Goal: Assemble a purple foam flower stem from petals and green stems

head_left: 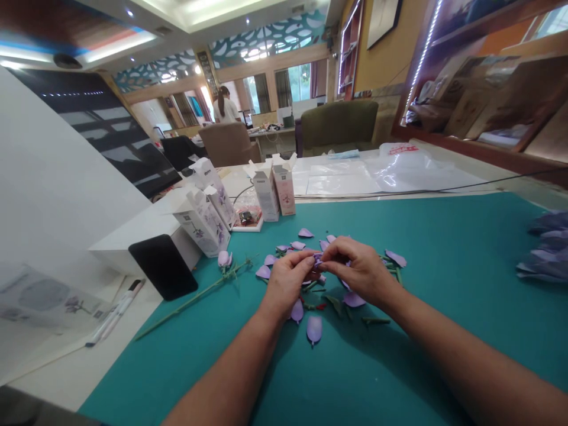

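My left hand [288, 278] and my right hand [357, 269] meet over the teal mat [444, 278], fingertips pinched together on a small purple flower piece [318, 260]. Several loose purple petals [314, 328] and small green parts [375, 320] lie scattered around and under both hands. A long green stem with a purple bud [224, 259] lies on the mat to the left of my left hand.
Open white flower-printed boxes [202, 222] and two upright cartons [275, 189] stand at the mat's far left. A black phone [163, 266] leans on a white box, a pen [116, 312] beside it. Clear plastic sheets [377, 174] lie beyond. Purple pieces [548, 248] pile at the right edge. A person [225, 106] stands far back.
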Demonstrator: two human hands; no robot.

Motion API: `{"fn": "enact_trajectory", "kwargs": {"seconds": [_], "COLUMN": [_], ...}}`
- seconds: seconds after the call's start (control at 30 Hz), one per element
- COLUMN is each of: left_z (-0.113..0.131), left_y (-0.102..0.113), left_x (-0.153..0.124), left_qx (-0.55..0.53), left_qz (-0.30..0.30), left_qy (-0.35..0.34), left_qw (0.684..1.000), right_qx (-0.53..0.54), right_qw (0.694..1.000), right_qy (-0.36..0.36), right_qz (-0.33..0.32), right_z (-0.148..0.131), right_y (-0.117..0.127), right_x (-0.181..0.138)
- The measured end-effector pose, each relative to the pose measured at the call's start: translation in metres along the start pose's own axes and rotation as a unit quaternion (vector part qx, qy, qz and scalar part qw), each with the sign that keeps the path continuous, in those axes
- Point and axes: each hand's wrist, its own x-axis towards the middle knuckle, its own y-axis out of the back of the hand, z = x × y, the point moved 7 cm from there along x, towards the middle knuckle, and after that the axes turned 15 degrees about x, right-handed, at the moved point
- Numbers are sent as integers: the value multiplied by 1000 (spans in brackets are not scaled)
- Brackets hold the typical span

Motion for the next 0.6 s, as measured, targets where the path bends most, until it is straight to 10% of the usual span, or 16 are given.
{"fn": "enact_trajectory", "kwargs": {"seconds": [0.6], "left_z": [16], "left_y": [2], "left_x": [-6], "left_qx": [54], "left_qz": [22], "left_qy": [-74], "left_qw": [996], "right_qx": [4], "right_qw": [1000], "right_qy": [12], "right_qz": [12], "right_z": [-6], "right_y": [1], "right_x": [1]}}
